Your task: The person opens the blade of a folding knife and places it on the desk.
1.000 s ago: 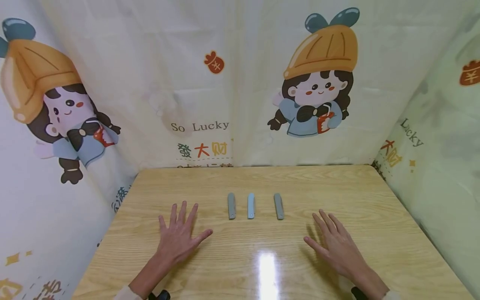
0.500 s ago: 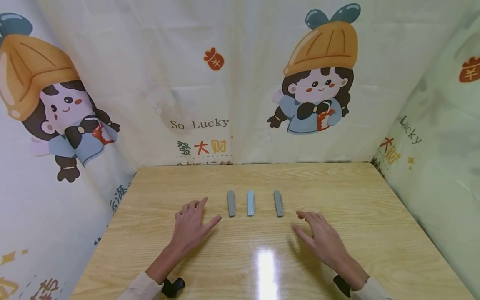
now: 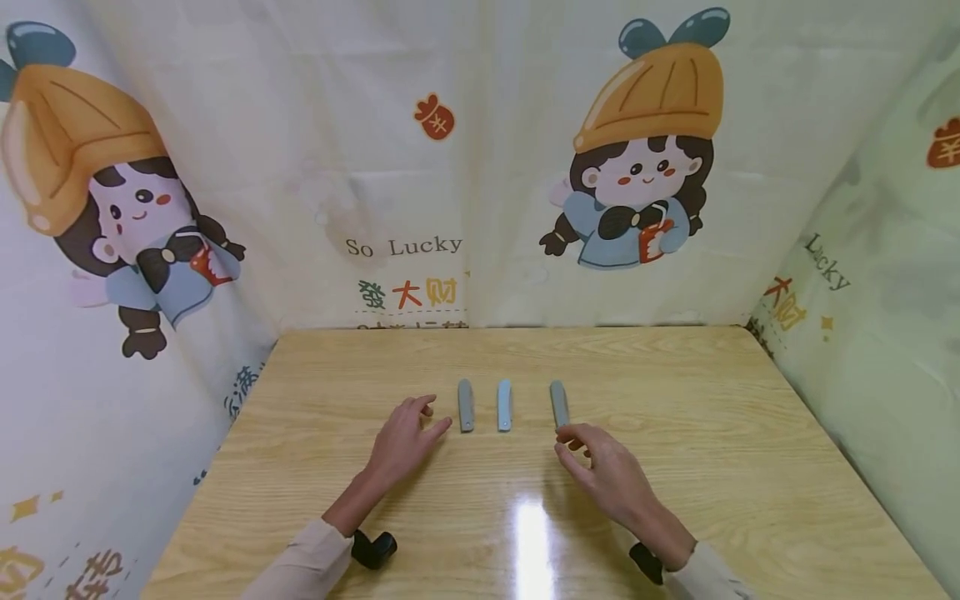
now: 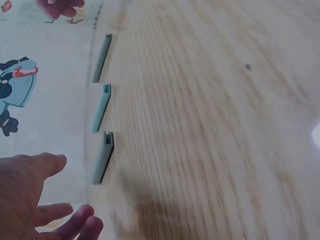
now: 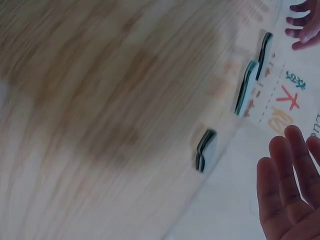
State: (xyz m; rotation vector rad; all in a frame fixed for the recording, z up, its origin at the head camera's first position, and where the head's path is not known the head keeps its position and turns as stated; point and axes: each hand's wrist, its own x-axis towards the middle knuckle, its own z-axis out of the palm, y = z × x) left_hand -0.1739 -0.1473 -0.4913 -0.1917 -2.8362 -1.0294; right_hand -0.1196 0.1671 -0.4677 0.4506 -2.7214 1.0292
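Three slim folding handles lie in a row on the table: a grey one at left, a light blue one in the middle, another grey one at right. Each has a lengthwise slot, seen in the left wrist view; I cannot tell what is folded inside. My left hand hovers just left of the left grey handle, fingers loosely bent, holding nothing. At the near end of the right grey handle is my right hand, thumb apart from the fingers. Its fingertips overlap that end in the head view; contact cannot be told.
The wooden table ends at a printed cloth hanging behind it and along both sides. A bright reflection lies on the near middle of the tabletop. Black wrist camera mounts sit under both forearms.
Both hands have moved inward and toward the handles, and their spread fingers have bent loosely. My right hand now reaches the right grey handle's near end. The handles have not moved.
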